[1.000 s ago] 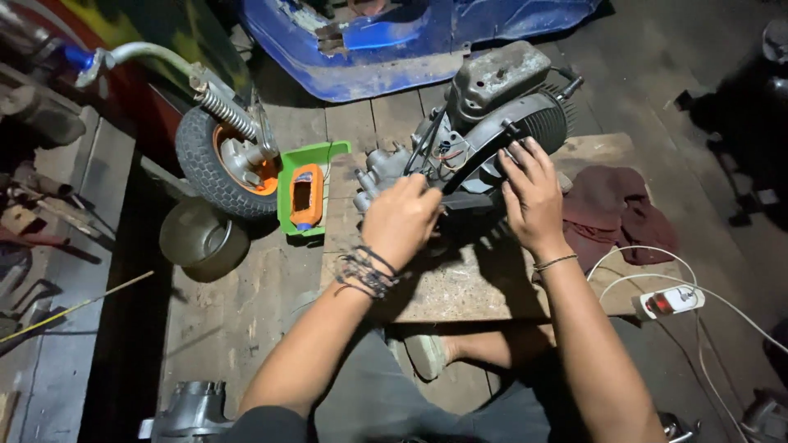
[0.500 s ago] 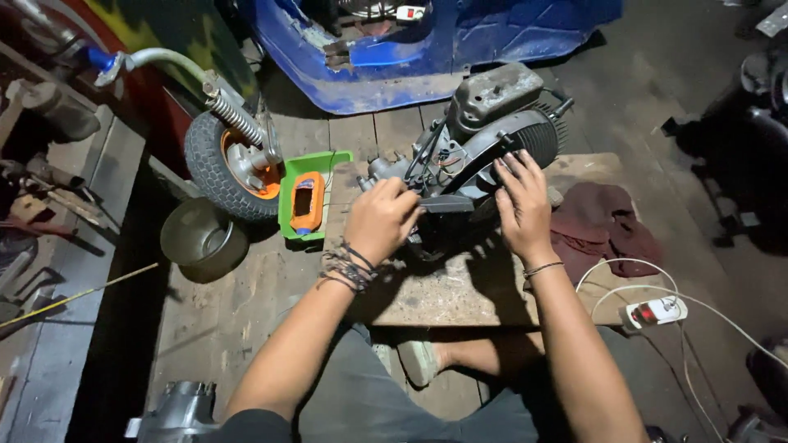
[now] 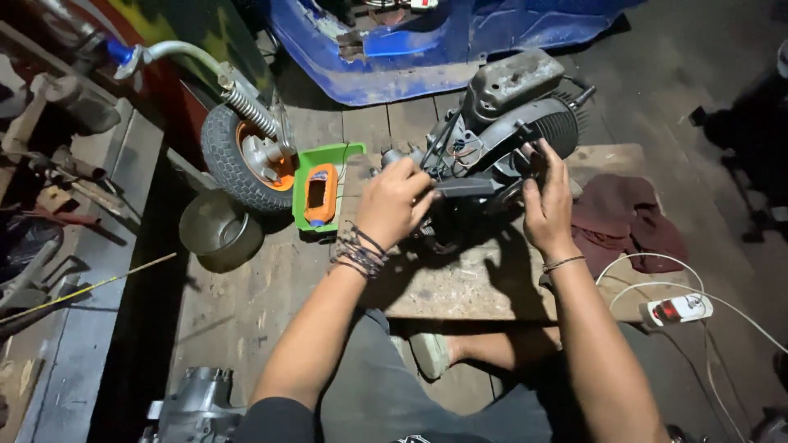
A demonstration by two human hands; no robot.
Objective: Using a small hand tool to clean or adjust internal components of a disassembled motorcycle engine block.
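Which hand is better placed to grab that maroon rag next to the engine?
Probably the right hand: it rests on the engine's right side, nearer the maroon rag. The left hand grips the engine's opposite side.

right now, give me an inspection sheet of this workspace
surface: worn wooden board on a plank floor
job's things: grey scooter engine on the board
clutter: small wheel, green tray with an orange bottle, metal bowl, dark red rag
grippers: left hand and right hand both on the engine
cables: white cord to a power strip
surroundings: blue scooter body, dim workshop
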